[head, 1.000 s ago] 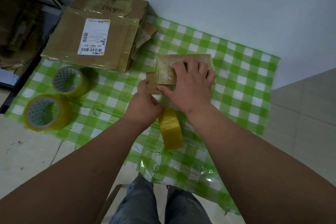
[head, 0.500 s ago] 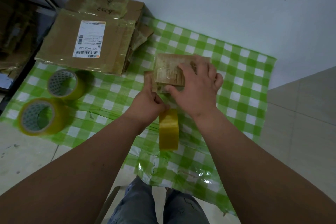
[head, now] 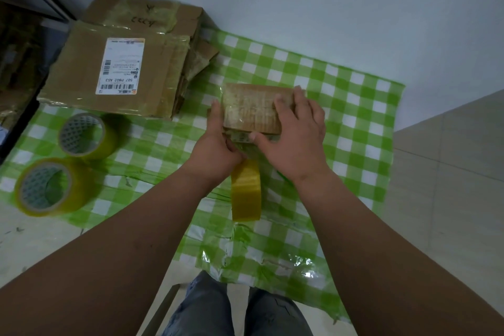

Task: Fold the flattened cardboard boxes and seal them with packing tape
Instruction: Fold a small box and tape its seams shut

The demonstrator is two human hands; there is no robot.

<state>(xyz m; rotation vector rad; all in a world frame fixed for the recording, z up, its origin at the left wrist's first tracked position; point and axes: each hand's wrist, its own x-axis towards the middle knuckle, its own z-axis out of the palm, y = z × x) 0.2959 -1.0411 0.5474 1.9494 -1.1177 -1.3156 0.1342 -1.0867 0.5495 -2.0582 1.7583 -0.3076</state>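
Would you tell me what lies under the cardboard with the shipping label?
More flattened cardboard shows behind and at its right edge, on the checked cloth. How many pieces lie beneath is hidden by the labelled cardboard.

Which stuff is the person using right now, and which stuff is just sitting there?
In use:
small cardboard box
left hand and right hand, both on the box
yellow tape roll, just below the hands

Just sitting there:
two spare tape rolls
stack of flattened boxes
green checked cloth
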